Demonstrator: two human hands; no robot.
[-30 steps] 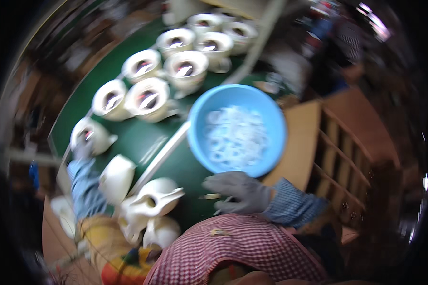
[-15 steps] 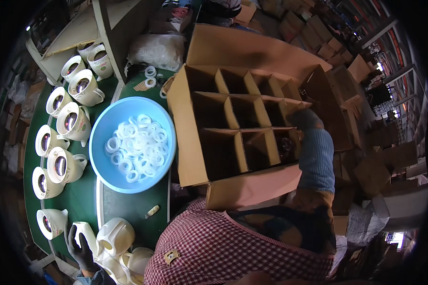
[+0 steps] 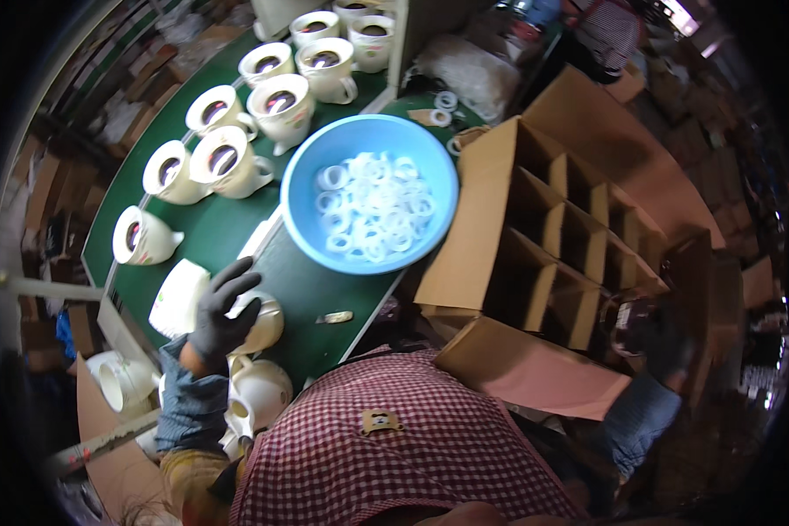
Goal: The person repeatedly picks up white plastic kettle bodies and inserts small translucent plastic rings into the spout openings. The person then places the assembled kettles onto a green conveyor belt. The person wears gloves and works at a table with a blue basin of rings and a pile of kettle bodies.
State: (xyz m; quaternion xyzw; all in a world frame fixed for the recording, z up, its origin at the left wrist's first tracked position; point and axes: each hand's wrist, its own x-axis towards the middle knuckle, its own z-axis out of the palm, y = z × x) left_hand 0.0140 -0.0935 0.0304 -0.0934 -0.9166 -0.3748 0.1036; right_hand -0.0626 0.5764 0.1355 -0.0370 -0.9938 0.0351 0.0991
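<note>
My left hand [image 3: 223, 316], in a dark grey glove, is open with fingers spread over a group of cream-white plastic jugs [image 3: 263, 386] near the table's front edge. A pale upturned jug [image 3: 181, 298] lies beside its fingers. My right hand [image 3: 664, 340], also gloved, is at the near right corner of a divided cardboard box [image 3: 473, 263]. Its fingers are blurred and partly in shadow, closed around a clear glass vessel [image 3: 624, 326] whose shape is only partly visible.
Several cream jugs with dark round openings [image 3: 223, 159] stand along the green table [image 3: 316, 302]. A blue basin [image 3: 294, 219] holds many translucent rings [image 3: 377, 206]. A small pale object [image 3: 334, 317] lies before it. Behind are loose rings [image 3: 445, 101] and a plastic bag [image 3: 469, 70].
The view has swung left. My left hand has come up over the near jugs, and my right hand has drawn toward the box's near corner, now with the glass vessel.
</note>
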